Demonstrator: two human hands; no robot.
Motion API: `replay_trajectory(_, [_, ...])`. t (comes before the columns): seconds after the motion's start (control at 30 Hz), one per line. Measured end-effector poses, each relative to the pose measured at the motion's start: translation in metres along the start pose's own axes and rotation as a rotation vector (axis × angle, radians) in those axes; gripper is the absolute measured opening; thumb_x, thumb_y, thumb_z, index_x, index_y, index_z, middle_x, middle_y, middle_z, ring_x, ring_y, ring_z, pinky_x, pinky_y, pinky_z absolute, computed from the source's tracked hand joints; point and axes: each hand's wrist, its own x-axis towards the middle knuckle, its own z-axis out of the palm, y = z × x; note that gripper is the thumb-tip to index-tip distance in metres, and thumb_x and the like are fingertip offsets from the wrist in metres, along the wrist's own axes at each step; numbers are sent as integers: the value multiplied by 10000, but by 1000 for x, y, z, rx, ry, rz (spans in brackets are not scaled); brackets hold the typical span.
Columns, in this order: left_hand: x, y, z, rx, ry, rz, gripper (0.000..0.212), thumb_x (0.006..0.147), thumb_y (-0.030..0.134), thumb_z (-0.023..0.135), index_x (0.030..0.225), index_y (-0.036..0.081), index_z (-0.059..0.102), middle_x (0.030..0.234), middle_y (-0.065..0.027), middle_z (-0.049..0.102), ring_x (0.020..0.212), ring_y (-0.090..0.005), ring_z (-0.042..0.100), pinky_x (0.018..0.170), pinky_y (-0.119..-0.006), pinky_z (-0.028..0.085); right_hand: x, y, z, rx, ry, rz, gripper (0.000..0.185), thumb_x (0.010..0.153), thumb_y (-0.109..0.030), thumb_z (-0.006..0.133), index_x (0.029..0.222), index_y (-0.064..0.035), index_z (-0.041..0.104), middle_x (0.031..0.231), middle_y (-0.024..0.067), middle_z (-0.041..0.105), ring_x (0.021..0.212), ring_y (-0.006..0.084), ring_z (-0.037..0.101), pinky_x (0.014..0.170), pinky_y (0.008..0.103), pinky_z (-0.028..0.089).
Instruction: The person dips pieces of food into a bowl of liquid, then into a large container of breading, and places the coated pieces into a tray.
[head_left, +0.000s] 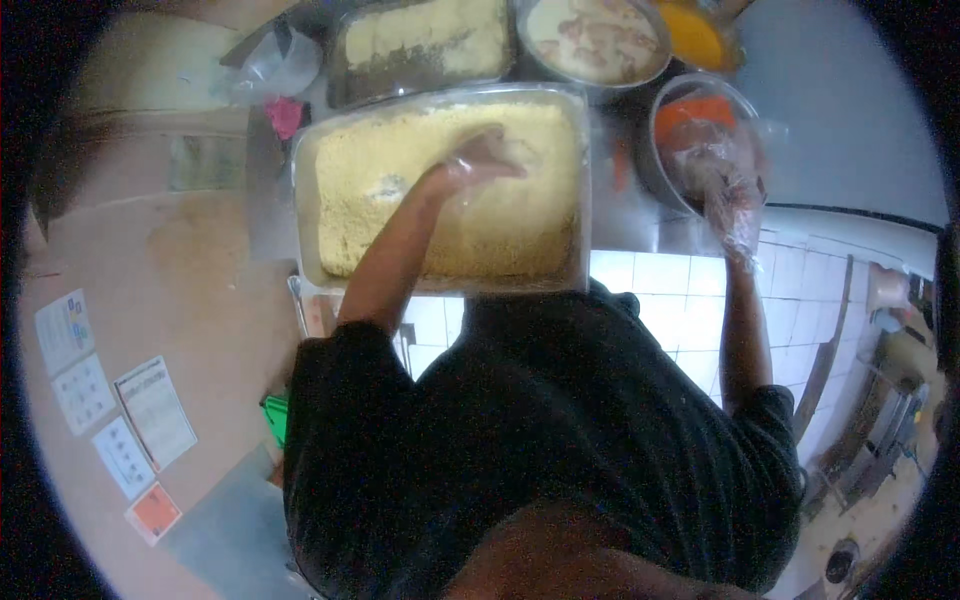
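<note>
My left hand, in a clear plastic glove, is blurred over a large clear tub of yellowish crumbs, fingers apart and nothing seen in it. My right hand, also in a clear plastic glove, reaches into a round metal bowl to the right. An orange item lies in that bowl; whether the right hand grips anything cannot be told. Behind the tub stands a bowl of pale liquid with pinkish pieces.
A second tray of crumbs stands behind the tub. At the back right is a container with yellow contents. A clear plastic container and a pink item are at back left. Sheets of paper hang on the left wall.
</note>
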Motion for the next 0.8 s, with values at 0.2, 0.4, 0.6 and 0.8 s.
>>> replay_trajectory(0.2, [-22,31,-4,97,238,74,731,741,218,834,1378,127,488,1238,-116,621,1026,-213,640,864,-303,554,-1,-6,-5,182,-34,125,396,929,-336,589,1265,-128,592,1255,105,618,1243,268,495,1055,489,343])
replay_trajectory(0.4, [-61,54,24,386,311,736,661,802,204,778,1370,82,463,1289,-102,583,1119,-206,578,937,-322,508,4,-9,-4,73,-12,-12,376,930,-308,589,1244,-100,602,1249,109,624,1208,303,519,1049,475,350])
replay_trajectory(0.6, [-75,-67,64,581,513,523,560,919,251,580,1408,36,413,1387,-167,494,1285,-295,459,1089,-429,352,-2,-28,-10,38,108,52,314,920,-240,625,1198,-95,635,1204,106,648,1125,285,578,1073,400,315])
replay_trajectory(0.8, [-52,-62,74,-564,614,-303,508,1030,343,399,1446,51,389,1431,-133,474,1233,-259,496,1064,-392,380,-2,-2,-3,-31,101,20,349,925,-323,606,1202,-114,638,1198,118,652,1178,295,548,1115,442,265])
